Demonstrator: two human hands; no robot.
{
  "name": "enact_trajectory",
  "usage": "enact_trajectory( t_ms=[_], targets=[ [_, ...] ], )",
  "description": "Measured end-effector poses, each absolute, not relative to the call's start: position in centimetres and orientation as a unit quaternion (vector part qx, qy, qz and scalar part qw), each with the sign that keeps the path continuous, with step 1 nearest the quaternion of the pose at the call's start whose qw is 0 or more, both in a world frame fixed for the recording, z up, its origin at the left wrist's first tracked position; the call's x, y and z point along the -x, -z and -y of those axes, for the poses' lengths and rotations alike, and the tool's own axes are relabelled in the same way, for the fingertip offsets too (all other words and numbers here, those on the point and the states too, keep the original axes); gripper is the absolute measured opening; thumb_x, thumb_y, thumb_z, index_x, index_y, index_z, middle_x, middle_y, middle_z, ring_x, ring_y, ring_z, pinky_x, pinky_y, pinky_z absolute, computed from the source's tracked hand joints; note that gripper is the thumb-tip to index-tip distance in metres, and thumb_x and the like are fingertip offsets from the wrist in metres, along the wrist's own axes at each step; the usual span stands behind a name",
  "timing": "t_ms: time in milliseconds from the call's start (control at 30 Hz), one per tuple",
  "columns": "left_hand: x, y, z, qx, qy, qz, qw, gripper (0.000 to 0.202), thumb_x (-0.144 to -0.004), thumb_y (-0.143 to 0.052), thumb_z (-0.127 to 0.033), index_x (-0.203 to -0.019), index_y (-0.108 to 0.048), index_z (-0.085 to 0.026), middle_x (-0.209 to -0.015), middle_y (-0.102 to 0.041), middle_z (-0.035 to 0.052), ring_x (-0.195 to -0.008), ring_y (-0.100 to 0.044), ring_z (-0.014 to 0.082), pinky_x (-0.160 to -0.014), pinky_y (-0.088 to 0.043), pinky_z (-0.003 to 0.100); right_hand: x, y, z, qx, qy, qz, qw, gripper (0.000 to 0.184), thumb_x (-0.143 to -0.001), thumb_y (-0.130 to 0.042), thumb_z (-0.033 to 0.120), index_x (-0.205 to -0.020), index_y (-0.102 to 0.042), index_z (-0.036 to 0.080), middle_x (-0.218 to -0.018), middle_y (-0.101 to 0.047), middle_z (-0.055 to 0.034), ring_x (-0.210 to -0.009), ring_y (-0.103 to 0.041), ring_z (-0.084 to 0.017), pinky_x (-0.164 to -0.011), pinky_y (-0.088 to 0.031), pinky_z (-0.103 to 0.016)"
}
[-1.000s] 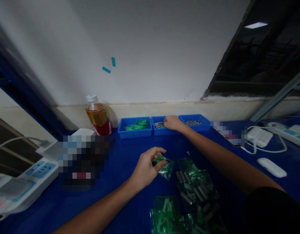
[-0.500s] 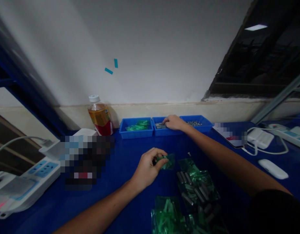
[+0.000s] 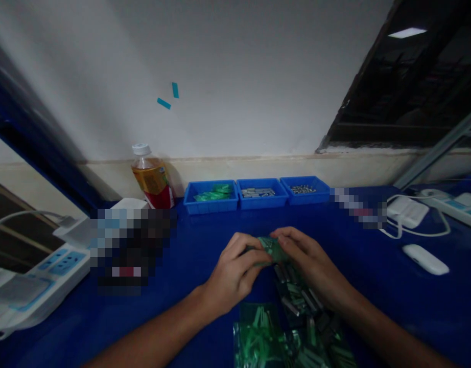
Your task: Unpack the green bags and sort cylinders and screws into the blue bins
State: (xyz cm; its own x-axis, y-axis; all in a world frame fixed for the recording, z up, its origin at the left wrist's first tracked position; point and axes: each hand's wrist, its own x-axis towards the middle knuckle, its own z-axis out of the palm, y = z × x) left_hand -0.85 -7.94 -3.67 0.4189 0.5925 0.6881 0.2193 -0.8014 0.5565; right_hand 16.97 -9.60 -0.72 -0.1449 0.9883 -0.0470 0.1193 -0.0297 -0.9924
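Note:
A small green plastic bag is held up between my two hands above the blue table. My left hand is closed on the bag's left side, thumb and fingers pinching it. At its right edge my right hand has its fingers closed on the bag; whether a metal piece is also in them is hidden. Just below lie filled green bags with grey metal bars, partly covered by my right hand. Nearer to me is a pile of green bags with light green strips.
Along the wall stand three blue trays: one with green bags, one with metal bars, one with small metal parts. A drink bottle and power strip are left; a white case and cables lie right.
My right hand has come back from the middle tray to the small green bag and now meets my left hand there. The view has shifted slightly.

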Motion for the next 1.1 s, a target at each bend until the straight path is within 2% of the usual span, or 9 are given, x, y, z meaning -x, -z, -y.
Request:
enact_trajectory(
  t_ms=[133, 233, 367, 500, 600, 700, 800, 933, 1100],
  targets=[
    [0.5, 3.5, 8.2, -0.845, -0.423, -0.258, 0.203, 0.019, -0.085, -0.054, -0.011, -0.1, -0.061, -0.02, -0.104, -0.056, 0.0069, -0.1, -0.051, 0.0185, -0.085, -0.043, 0.031, -16.9, 1.6, 9.3, 0.519, -0.458, 0.532, 0.487, 0.046, -0.076, -0.064, 0.043, -0.11, -0.045, 0.019, -0.062, -0.055, 0.0052, -0.055, -0.053, -0.012, -0.05, -0.039, -0.022],
    [0.5, 3.2, 7.9, -0.828, -0.399, -0.309, 0.245, 0.022, -0.083, -0.059, -0.022, -0.105, -0.06, -0.02, -0.105, -0.057, 0.0072, -0.101, -0.051, 0.021, -0.088, -0.04, 0.035, -17.1, 2.1, 9.1, 0.518, -0.344, 0.578, 0.528, 0.047, -0.08, -0.061, 0.035, -0.12, -0.042, 0.02, -0.069, -0.06, 0.0029, -0.064, -0.059, -0.015, -0.059, -0.046, -0.026],
    [0.3, 2.8, 7.4, -0.739, -0.409, -0.373, 0.384, 0.029, -0.092, -0.042, -0.036, -0.093, -0.061, -0.015, -0.084, -0.061, 0.005, -0.082, -0.055, 0.0182, -0.076, -0.042, 0.031, -17.5, 1.9, 9.6, 0.456, -0.17, 0.721, 0.492, 0.014, -0.084, -0.055, 0.018, -0.097, -0.06, 0.023, -0.09, -0.066, -0.0028, -0.082, -0.062, -0.016, -0.075, -0.048, -0.03],
    [0.2, 2.0, 6.8, -0.667, -0.409, -0.39, 0.486, 0.033, -0.09, -0.044, -0.041, -0.082, -0.06, -0.013, -0.071, -0.058, 0.0019, -0.067, -0.052, 0.0143, -0.063, -0.042, 0.025, -17.3, 1.9, 10.0, 0.378, -0.039, 0.82, 0.429, 0.026, -0.083, -0.049, 0.007, -0.096, -0.065, 0.024, -0.105, -0.06, -0.0068, -0.098, -0.056, -0.019, -0.08, -0.049, -0.035],
    [1.5, -0.1, 5.3, -0.722, -0.394, -0.405, 0.4, 0.024, -0.086, -0.051, -0.036, -0.085, -0.06, -0.014, -0.075, -0.062, 0.0025, -0.067, -0.055, 0.0143, -0.062, -0.043, 0.024, -17.1, 1.9, 9.9, 0.408, -0.004, 0.82, 0.401, 0.024, -0.084, -0.052, 0.014, -0.104, -0.064, 0.024, -0.112, -0.053, -0.01, -0.106, -0.05, -0.023, -0.084, -0.048, -0.041],
    [4.0, -3.0, 1.9, -0.798, -0.386, -0.439, 0.143, 0.018, -0.084, -0.053, -0.027, -0.095, -0.061, -0.016, -0.09, -0.066, 0.0046, -0.08, -0.058, 0.0172, -0.07, -0.044, 0.027, -17.1, 1.6, 9.9, 0.437, -0.004, 0.804, 0.403, 0.022, -0.086, -0.054, 0.021, -0.106, -0.062, 0.022, -0.114, -0.05, -0.0117, -0.105, -0.048, -0.024, -0.084, -0.049, -0.044],
    [6.3, -4.8, -2.8, -0.792, -0.361, -0.493, 0.007, 0.02, -0.083, -0.052, -0.023, -0.1, -0.06, -0.015, -0.098, -0.066, 0.0081, -0.086, -0.06, 0.019, -0.075, -0.045, 0.028, -17.1, 1.2, 10.0, 0.436, -0.01, 0.802, 0.408, 0.02, -0.086, -0.054, 0.021, -0.104, -0.062, 0.021, -0.112, -0.049, -0.0117, -0.104, -0.048, -0.024, -0.084, -0.049, -0.042],
    [7.3, -4.3, -7.6, -0.817, -0.19, -0.541, -0.054, 0.03, -0.085, -0.047, -0.021, -0.112, -0.059, -0.016, -0.103, -0.067, 0.0109, -0.09, -0.061, 0.0212, -0.079, -0.044, 0.03, -17.2, 1.4, 10.0, 0.432, -0.023, 0.808, 0.4, 0.02, -0.086, -0.054, 0.021, -0.104, -0.062, 0.021, -0.112, -0.049, -0.0109, -0.106, -0.047, -0.023, -0.085, -0.048, -0.041],
    [7.0, -2.2, -9.5, -0.829, -0.089, -0.551, -0.036, 0.025, -0.074, -0.06, -0.017, -0.097, -0.069, -0.02, -0.086, -0.07, 0.0085, -0.08, -0.062, 0.0218, -0.072, -0.045, 0.029, -17.5, 2.0, 9.6, 0.432, -0.028, 0.813, 0.39, 0.019, -0.087, -0.052, 0.022, -0.103, -0.063, 0.019, -0.109, -0.051, -0.0118, -0.105, -0.048, -0.023, -0.086, -0.047, -0.041]
  ],
)
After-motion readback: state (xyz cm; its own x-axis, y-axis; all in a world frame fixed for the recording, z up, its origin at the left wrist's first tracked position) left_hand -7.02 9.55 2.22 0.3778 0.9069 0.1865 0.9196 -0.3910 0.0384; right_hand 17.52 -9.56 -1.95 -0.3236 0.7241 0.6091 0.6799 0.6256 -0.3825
